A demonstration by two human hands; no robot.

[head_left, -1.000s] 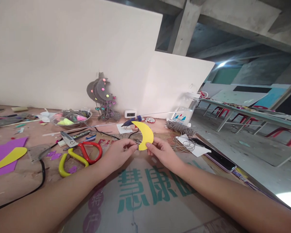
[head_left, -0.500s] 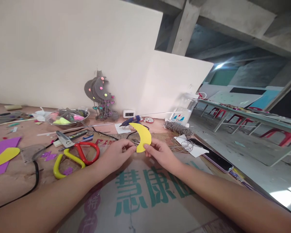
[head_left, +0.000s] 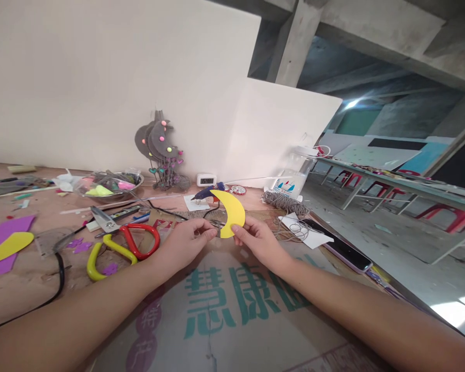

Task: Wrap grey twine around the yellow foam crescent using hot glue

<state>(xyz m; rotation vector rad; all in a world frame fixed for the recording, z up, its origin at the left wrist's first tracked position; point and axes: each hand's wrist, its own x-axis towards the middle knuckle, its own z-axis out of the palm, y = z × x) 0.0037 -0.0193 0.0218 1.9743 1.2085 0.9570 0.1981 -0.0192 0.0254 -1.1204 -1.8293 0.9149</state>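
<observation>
My right hand (head_left: 261, 240) pinches a yellow crescent moon cutout (head_left: 236, 211) by its lower outer edge, thumb in front and fingers behind. The cutout stands upright above the printed cardboard (head_left: 232, 325). Close to its lower tip, the thumb and fingers of my left hand (head_left: 186, 242) are pressed together. A small dark bit shows at those fingertips, too small to name, and whether they touch the cutout is unclear. Just behind the moon lies a blue glue gun (head_left: 208, 192) on a piece of white paper (head_left: 196, 203).
Scissors with red and yellow handles (head_left: 120, 240) lie left of my left arm. Farther left are purple sheets (head_left: 8, 232) and a bowl of craft bits (head_left: 112, 186). Grey moon ornaments (head_left: 160, 142) hang on the wall. Grey yarn (head_left: 284, 203) and a phone (head_left: 343, 250) lie to the right.
The yellow moon has moved slightly up and right with my right hand. A small gap now shows between its lower tip and my left fingertips.
</observation>
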